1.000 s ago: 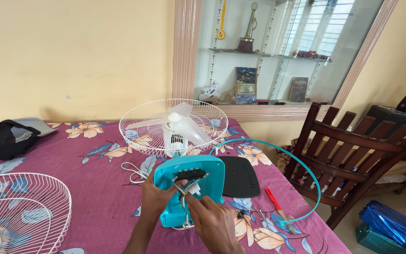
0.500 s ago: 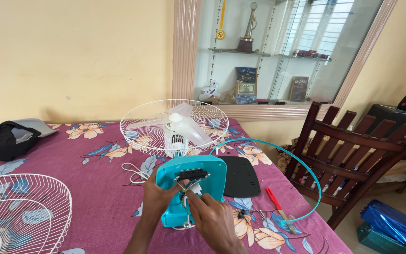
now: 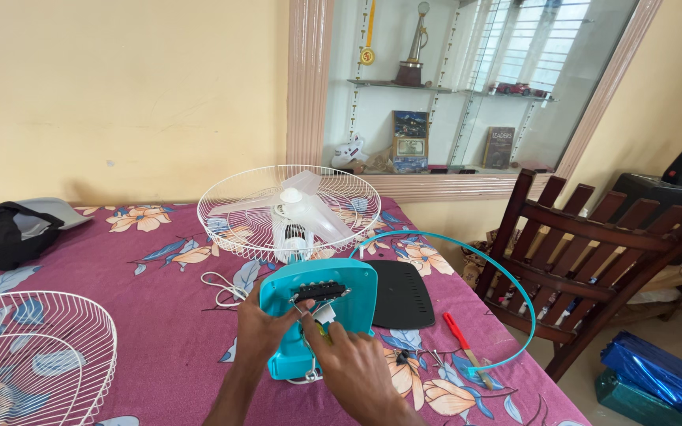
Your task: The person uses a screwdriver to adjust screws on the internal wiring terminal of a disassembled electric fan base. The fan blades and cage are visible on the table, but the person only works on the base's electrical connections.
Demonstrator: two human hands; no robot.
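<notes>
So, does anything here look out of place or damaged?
Nothing looks damaged. A fan lies in parts on the table: two wire guards, a teal ring, a black cover. Both hands are on the teal fan base.

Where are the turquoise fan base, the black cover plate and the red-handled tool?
turquoise fan base [image 3: 353, 288], head view, upper right face.
black cover plate [image 3: 404, 296], head view, its middle.
red-handled tool [image 3: 456, 330], head view, red handle.

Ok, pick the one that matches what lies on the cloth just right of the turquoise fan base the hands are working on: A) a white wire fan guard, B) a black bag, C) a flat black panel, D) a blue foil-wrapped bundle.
C: the flat black panel lies on the floral tablecloth directly right of the turquoise fan base, which the left hand and right hand grip.
</notes>
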